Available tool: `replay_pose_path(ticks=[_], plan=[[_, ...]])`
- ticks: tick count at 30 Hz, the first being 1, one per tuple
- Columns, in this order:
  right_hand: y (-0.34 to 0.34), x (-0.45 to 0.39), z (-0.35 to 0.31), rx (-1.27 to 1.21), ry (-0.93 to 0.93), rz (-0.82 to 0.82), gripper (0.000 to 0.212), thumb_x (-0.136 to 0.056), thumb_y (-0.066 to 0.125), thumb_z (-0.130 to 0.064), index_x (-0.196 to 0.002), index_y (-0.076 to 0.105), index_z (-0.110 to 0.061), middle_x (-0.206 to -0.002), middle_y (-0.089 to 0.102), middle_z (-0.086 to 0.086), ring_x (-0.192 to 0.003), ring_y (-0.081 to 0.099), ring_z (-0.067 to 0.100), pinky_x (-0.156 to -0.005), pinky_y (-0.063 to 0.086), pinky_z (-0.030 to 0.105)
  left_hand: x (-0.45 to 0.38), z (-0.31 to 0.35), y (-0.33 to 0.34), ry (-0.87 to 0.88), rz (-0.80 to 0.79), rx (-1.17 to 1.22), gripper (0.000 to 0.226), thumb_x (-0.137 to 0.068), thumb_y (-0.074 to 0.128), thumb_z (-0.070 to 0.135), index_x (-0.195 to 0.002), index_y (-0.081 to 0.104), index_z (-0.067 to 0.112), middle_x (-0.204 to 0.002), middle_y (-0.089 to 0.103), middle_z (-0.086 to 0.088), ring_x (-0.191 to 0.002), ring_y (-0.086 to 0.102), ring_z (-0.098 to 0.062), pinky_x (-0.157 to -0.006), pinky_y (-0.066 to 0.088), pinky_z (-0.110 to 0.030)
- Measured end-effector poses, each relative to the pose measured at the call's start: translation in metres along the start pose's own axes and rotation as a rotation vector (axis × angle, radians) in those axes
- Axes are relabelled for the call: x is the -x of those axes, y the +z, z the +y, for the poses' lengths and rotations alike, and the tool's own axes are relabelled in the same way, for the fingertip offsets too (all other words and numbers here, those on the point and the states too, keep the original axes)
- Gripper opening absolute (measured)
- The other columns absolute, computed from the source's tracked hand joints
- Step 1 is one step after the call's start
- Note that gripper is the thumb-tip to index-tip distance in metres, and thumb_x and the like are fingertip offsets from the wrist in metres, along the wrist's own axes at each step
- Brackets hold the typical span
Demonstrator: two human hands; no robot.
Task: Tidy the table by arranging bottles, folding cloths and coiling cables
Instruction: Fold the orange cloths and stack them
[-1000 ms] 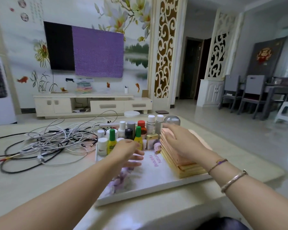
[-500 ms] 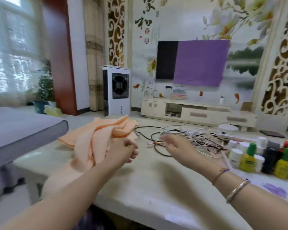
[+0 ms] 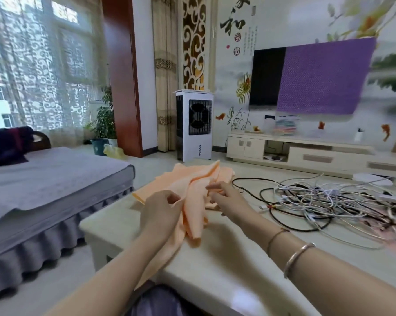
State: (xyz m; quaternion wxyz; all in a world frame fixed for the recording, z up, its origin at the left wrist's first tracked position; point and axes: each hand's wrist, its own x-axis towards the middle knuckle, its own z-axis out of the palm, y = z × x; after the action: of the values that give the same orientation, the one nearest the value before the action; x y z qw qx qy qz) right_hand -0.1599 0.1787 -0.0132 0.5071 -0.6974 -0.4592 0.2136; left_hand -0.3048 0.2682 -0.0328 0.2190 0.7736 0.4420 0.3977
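View has swung left since 1.0 s ago: the tray of bottles and the folded stack, then centre frame, are out of shot. Half a second ago the right hand was open in the air over the table; it has now reached the cloth.

Left hand [image 3: 160,210]: fingers curled, pinching a fold of the orange cloth [image 3: 193,197], centre frame. Right hand [image 3: 226,198]: fingers bent at the cloth's right edge; a grasp looks likely, but I cannot tell for sure, motion blur.

Cloth lies crumpled near the left end of the table [image 3: 226,270]; one part hangs over the near edge below the left forearm. Cables [image 3: 329,199], right of centre, tangled, not coiled.

Judgement: bottles look done, folding of this cloth is starting, cables remain.

Unclear: whether this is one cloth or several; cable count; cable heap cut off at right edge.
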Motion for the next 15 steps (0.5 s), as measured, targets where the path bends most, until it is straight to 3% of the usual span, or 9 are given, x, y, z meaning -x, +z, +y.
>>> replay_pose_path(ticks=[2,5,9,11,13,15], plan=[[-0.003,-0.001,0.0,-0.116,0.067,-0.006,0.022,-0.098,0.045,-0.021,-0.114,0.059,-0.013,-0.081,0.058,-0.004,-0.065,0.052,0.009,-0.056,0.036,0.02,0.0,0.011,0.002,0.019,0.039,0.096,0.01,-0.084,0.065,0.028,-0.084,0.074,0.023,-0.09,0.071,0.007,-0.091,0.063,-0.013,-0.075,0.043,-0.025],[-0.013,0.005,-0.002,-0.357,0.171,-0.027,0.029,-0.1,0.045,-0.032,-0.102,0.062,-0.008,-0.069,0.063,0.005,-0.054,0.055,0.014,-0.051,0.038,0.022,0.008,0.044,0.0,0.062,0.039,0.366,0.008,-0.083,0.069,0.022,-0.077,0.074,0.025,-0.072,0.068,0.016,-0.073,0.061,0.005,-0.063,0.042,-0.01],[-0.04,0.016,0.001,-0.517,0.251,-0.001,0.035,-0.094,0.05,-0.047,-0.089,0.062,-0.015,-0.07,0.061,0.004,-0.057,0.056,0.016,-0.059,0.05,0.029,0.029,0.088,0.012,0.103,-0.226,0.661,0.005,-0.083,0.07,0.01,-0.082,0.075,0.011,-0.064,0.066,0.015,-0.059,0.059,0.011,-0.058,0.042,-0.002],[-0.059,0.022,0.005,-0.526,0.268,0.052,0.024,-0.095,0.051,-0.034,-0.091,0.06,-0.013,-0.074,0.058,0.005,-0.057,0.057,0.016,-0.051,0.052,0.027,0.039,0.1,0.021,0.125,-0.342,0.699,0.008,-0.085,0.069,0.011,-0.089,0.075,0.007,-0.071,0.07,0.01,-0.065,0.062,0.008,-0.066,0.047,-0.007],[-0.083,0.029,0.01,-0.496,0.294,0.121,0.013,-0.093,0.051,-0.014,-0.083,0.057,-0.011,-0.069,0.051,0.005,-0.048,0.053,0.013,-0.04,0.045,0.021,0.045,0.108,0.03,0.125,-0.394,0.726,0.012,-0.089,0.063,0.01,-0.092,0.075,0.007,-0.083,0.074,0.002,-0.077,0.065,0.003,-0.074,0.049,-0.01],[-0.111,0.032,0.016,-0.414,0.321,0.217,0.018,-0.092,0.05,-0.006,-0.075,0.053,-0.011,-0.065,0.047,0.006,-0.048,0.047,0.017,-0.04,0.039,0.021,0.047,0.113,0.036,0.117,-0.409,0.725,0.018,-0.091,0.056,0.008,-0.095,0.074,0.01,-0.095,0.074,0.001,-0.087,0.065,-0.001,-0.076,0.047,-0.01]])
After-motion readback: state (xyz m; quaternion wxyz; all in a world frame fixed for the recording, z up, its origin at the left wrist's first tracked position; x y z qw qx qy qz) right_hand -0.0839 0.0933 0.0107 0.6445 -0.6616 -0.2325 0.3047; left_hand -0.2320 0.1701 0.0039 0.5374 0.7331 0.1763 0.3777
